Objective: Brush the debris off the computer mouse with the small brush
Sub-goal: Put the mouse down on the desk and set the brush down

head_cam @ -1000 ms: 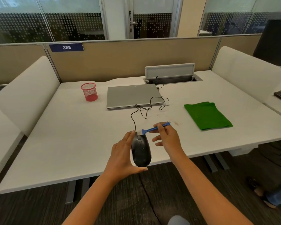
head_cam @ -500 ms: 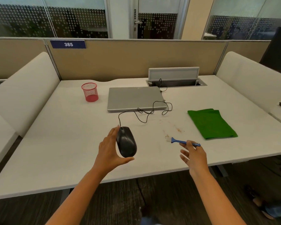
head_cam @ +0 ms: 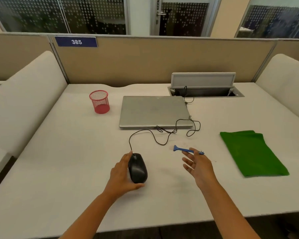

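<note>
Black and glossy, the computer mouse (head_cam: 137, 168) sits on the white desk (head_cam: 59, 169) close to its near edge, and your left hand (head_cam: 123, 176) cups it from the left side: fingertips reach up beside the scroll wheel while the thumb wraps under the rear end, so that grip is grasping the mouse. Its thin black cable (head_cam: 162, 135) loops away across the desk toward the closed silver laptop (head_cam: 154, 111), which lies flat farther back.

Your right hand (head_cam: 198, 165) hovers to the right of the mouse, well apart from it, with the fingers spread and fairly straight. The small blue brush (head_cam: 186, 150) lies level just beyond those fingertips, its flared head pointing left toward the cable and its handle end passing behind your fingers. You cannot tell from this view whether any finger still touches the handle; the grip looks released, with no finger curled around it.

A folded green cloth (head_cam: 252, 154) lies to the right of the brush. A red mesh pen cup (head_cam: 99, 102) stands upright left of the laptop. Behind the laptop, a grey cable hatch (head_cam: 204, 80) stands tilted open in the desk
</note>
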The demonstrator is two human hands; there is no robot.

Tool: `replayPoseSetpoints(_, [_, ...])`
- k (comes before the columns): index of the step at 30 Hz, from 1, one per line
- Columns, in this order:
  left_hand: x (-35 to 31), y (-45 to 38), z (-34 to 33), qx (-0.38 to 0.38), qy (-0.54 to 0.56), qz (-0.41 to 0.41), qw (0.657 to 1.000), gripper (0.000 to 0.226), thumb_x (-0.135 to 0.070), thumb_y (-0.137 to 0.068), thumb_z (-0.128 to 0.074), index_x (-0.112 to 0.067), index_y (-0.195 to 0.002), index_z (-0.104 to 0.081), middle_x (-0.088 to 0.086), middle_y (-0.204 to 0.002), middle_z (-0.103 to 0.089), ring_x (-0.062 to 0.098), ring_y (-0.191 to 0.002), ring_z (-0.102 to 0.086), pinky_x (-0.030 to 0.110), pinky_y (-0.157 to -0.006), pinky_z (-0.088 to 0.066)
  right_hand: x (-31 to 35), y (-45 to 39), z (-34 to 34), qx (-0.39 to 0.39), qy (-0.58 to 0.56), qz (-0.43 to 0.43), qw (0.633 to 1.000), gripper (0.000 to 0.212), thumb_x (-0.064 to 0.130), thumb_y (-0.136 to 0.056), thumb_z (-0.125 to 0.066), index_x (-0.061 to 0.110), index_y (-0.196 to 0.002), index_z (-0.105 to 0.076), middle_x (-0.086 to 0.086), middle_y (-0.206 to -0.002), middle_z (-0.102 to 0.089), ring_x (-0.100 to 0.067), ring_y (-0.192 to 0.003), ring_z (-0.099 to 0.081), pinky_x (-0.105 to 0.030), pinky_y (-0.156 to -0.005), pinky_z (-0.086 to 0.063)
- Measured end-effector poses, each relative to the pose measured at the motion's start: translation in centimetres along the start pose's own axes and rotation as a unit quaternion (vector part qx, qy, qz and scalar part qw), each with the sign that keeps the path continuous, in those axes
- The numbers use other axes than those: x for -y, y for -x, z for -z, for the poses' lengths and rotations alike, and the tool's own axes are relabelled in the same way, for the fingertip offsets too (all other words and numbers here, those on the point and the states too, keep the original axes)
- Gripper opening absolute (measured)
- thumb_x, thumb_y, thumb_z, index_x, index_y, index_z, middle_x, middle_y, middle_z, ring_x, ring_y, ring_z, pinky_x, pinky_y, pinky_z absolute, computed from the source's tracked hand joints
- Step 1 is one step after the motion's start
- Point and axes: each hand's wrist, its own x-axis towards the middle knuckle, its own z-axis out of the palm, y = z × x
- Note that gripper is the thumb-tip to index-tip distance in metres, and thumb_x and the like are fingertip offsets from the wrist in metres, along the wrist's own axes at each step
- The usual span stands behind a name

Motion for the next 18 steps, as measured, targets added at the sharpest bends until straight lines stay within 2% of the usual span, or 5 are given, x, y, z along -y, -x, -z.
replayPoseSetpoints(5, [1.4, -2.0, 0.0, 0.057, -0.056, 0.000, 0.997, 0.118, -0.074, -0.038, -0.070, -0.056, -0.130, 0.002, -0.019, -0.127, -0.038, 0.004, -0.098, -0.043, 0.020, -0.091, -0.034, 1.1, -2.8, -4.7, 0.038, 0.022, -0.015, 0.999, 0.018, 0.023, -0.097, -0.042, 0.020, -0.094, -0.060, -0.002, -0.087, -0.071, -0.018, -0.075, -0.066, -0.028, -0.056, -0.051])
replayPoseSetpoints(8, [1.9, -3.0, -0.2, 0.074, -0.078, -0.004, 0.994, 0.119, -0.077, -0.041, -0.066, -0.050, -0.134, 0.001, -0.017, -0.134, -0.036, 0.006, -0.110, -0.044, 0.027, -0.098, -0.036, 1.5, -4.2, -8.3, 0.074, 0.042, -0.018, 0.996, 0.019, 0.025, -0.097, -0.040, 0.019, -0.100, -0.058, -0.003, -0.091, -0.070, -0.018, -0.075, -0.065, -0.027, -0.055, -0.051])
replayPoseSetpoints(10, [2.1, -3.2, -0.5, 0.087, -0.095, -0.004, 0.992, 0.117, -0.082, -0.043, -0.061, -0.048, -0.136, 0.002, -0.014, -0.146, -0.023, 0.008, -0.124, -0.035, 0.029, -0.106, -0.028, 1.7, -4.9, -10.9, 0.096, 0.056, -0.014, 0.994, 0.019, 0.026, -0.098, -0.040, 0.019, -0.103, -0.057, -0.002, -0.090, -0.070, -0.017, -0.075, -0.065, -0.025, -0.053, -0.051])
replayPoseSetpoints(12, [2.4, -3.0, -1.0, 0.092, -0.105, -0.003, 0.990, 0.114, -0.085, -0.046, -0.056, -0.052, -0.133, 0.010, -0.016, -0.150, -0.009, 0.008, -0.130, -0.026, 0.026, -0.107, -0.018, 1.9, -5.6, -13.6, 0.121, 0.071, -0.011, 0.990, 0.019, 0.026, -0.097, -0.040, 0.021, -0.099, -0.058, 0.001, -0.086, -0.070, -0.016, -0.073, -0.066, -0.023, -0.051, -0.052])
replayPoseSetpoints(18, [3.0, -2.6, -1.7, 0.084, -0.110, 0.006, 0.990, 0.113, -0.088, -0.047, -0.048, -0.055, -0.127, 0.025, -0.028, -0.142, 0.023, 0.006, -0.133, -0.018, 0.023, -0.106, -0.007, 2.5, -6.9, -22.0, 0.198, 0.126, -0.006, 0.972, 0.022, 0.025, -0.098, -0.038, 0.018, -0.099, -0.059, 0.002, -0.084, -0.069, -0.013, -0.057, -0.061, -0.023, -0.049, -0.054])
